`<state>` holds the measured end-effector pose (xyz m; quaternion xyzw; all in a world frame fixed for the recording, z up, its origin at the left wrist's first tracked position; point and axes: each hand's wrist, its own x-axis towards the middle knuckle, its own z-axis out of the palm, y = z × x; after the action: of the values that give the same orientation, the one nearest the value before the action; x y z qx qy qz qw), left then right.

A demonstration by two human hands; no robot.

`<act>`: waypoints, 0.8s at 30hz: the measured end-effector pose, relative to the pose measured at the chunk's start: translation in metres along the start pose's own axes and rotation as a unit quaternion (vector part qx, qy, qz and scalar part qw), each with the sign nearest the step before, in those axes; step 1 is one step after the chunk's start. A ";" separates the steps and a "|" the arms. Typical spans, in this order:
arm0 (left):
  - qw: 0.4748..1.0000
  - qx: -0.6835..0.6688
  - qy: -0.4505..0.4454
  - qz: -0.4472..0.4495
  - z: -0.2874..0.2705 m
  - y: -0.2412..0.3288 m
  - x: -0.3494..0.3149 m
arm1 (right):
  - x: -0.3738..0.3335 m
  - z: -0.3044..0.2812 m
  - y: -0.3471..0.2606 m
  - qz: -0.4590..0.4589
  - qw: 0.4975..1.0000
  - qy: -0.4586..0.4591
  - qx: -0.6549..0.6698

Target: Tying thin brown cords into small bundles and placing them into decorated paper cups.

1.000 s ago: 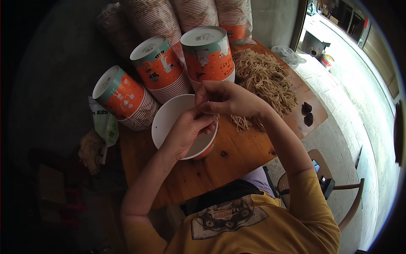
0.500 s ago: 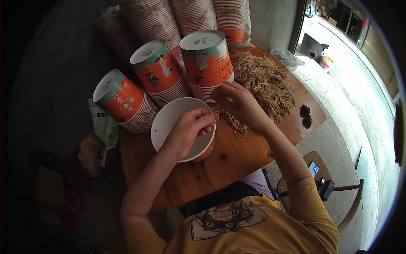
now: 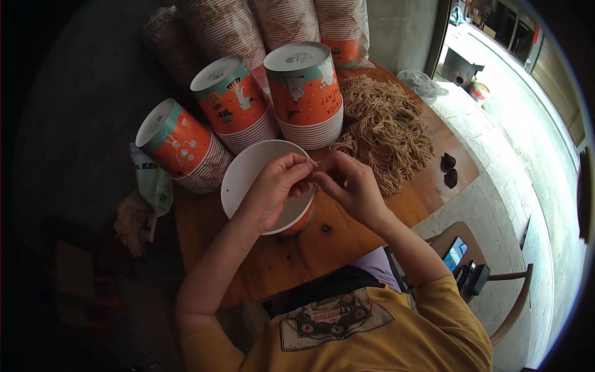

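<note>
Noodle portioning looks barely started, judging by what lies on the table: white paper bowl (image 3: 260,180) shows a bare interior, nothing visibly dropped in it, while the big pile of dry tan noodles (image 3: 384,127) sits nearly whole on the wooden table (image 3: 310,248). Three stacks of orange printed paper bowls (image 3: 307,93) stand upside down behind the open bowl, more sleeved stacks (image 3: 229,28) lean against the wall beyond. So almost all filling is left.

Left hand (image 3: 273,189) hovers over the bowl's right half, thumb and forefinger pinched together at the fingertips (image 3: 305,162). Right hand (image 3: 350,186) meets it just beside, fingers curled, tips pinched too. Between both pinches: a thin strand or two of noodle (image 3: 315,163), too small to count, held above the bowl's right rim, not inside it. Pile lies near, to the right of the right hand, apart from the held strand.

Two small dark lumps (image 3: 449,170) rest near the table's right edge.
</note>
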<state>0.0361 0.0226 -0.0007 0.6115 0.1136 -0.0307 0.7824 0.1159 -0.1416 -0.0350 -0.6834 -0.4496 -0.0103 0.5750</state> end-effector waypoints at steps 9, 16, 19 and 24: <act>0.998 -0.061 -0.031 -0.002 -0.004 -0.003 0.000 | -0.009 0.011 0.006 0.143 0.963 0.025 0.227; 1.000 -0.015 -0.024 -0.013 -0.002 -0.002 -0.002 | -0.006 0.003 -0.001 0.222 0.927 0.004 0.301; 0.999 0.004 -0.038 0.001 -0.001 -0.004 -0.001 | -0.003 0.005 0.003 0.224 0.923 0.024 0.311; 0.998 0.037 -0.039 0.020 0.002 -0.005 -0.001 | 0.001 0.008 0.003 0.206 0.914 0.023 0.348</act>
<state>0.0343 0.0197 -0.0043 0.6403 0.0693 -0.0432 0.7638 0.1146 -0.1347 -0.0399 -0.5175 -0.2606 0.2496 0.7759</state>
